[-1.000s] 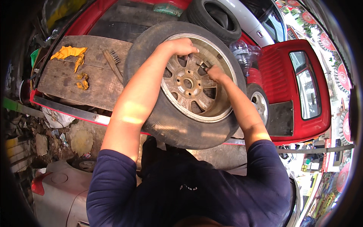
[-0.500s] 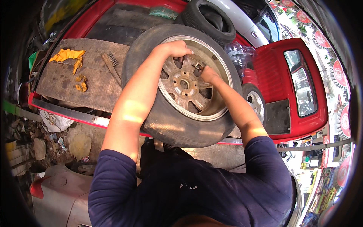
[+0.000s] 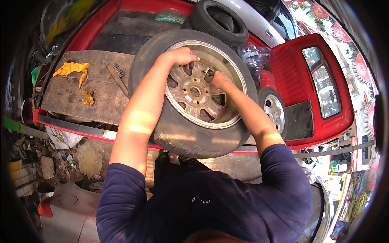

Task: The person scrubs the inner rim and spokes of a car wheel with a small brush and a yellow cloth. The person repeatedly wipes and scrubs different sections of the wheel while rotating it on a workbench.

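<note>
A large tyre (image 3: 182, 139) on a dirty alloy wheel rim (image 3: 205, 126) lies tilted in front of me, its bare inner barrel facing up. Over the far left spokes, my left hand (image 3: 183, 56) is closed, fingers curled at a gap; what they hold is hidden. Just to its right, my right hand (image 3: 220, 80) pinches a small metal piece (image 3: 208, 73) inside the rim, too small to name. The hub with its bolt holes lies below both hands.
The wheel rests on a red pickup bed (image 3: 109, 135). Left of it lie a wooden-handled wire brush (image 3: 116, 79) and a yellow cloth (image 3: 72, 69) on a brown board (image 3: 109, 97). Beyond stand another tyre (image 3: 202, 24), clear plastic bottles (image 3: 252, 56) and a smaller wheel (image 3: 274, 111).
The view has shifted slightly. Both hands stay at the rim, the left still curled at the spokes and the right still pinching the metal piece, with only small movements.
</note>
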### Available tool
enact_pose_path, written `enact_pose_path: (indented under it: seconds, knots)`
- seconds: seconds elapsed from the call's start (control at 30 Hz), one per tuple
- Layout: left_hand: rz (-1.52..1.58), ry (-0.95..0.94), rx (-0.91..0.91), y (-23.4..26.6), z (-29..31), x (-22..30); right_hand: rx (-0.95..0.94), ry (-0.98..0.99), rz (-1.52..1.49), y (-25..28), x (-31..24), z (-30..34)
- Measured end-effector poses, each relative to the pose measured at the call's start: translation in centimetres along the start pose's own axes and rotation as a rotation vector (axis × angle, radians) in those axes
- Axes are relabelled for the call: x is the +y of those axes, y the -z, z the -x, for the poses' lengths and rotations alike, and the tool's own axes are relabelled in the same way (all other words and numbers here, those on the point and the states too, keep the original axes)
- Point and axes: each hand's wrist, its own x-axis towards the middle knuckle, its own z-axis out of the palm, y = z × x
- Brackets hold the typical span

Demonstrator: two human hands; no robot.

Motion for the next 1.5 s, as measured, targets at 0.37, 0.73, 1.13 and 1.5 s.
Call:
enact_pose_path:
  seconds: [0.37, 0.73, 1.13, 1.5]
  knots:
    - [-0.038, 0.057, -0.008, -0.3, -0.2, -0.4, 0.072, 0.131, 0.263, -0.7, -0.7, 1.4]
    - [-0.128, 0.094, -0.065, -0.7, -2.1, -0.6, 0.097, 0.127, 0.271, -0.6, 0.2, 1.1]
    - [-0.129, 0.085, -0.093, -0.9, -2.3, -1.2, 0.053, 0.057, 0.031, 0.4, 0.8, 1.2]
    - [-0.086, 0.124, -0.065, -0.5, -1.9, -1.0, 0.053, -0.052, -0.422, -0.8, 1.6, 0.8]
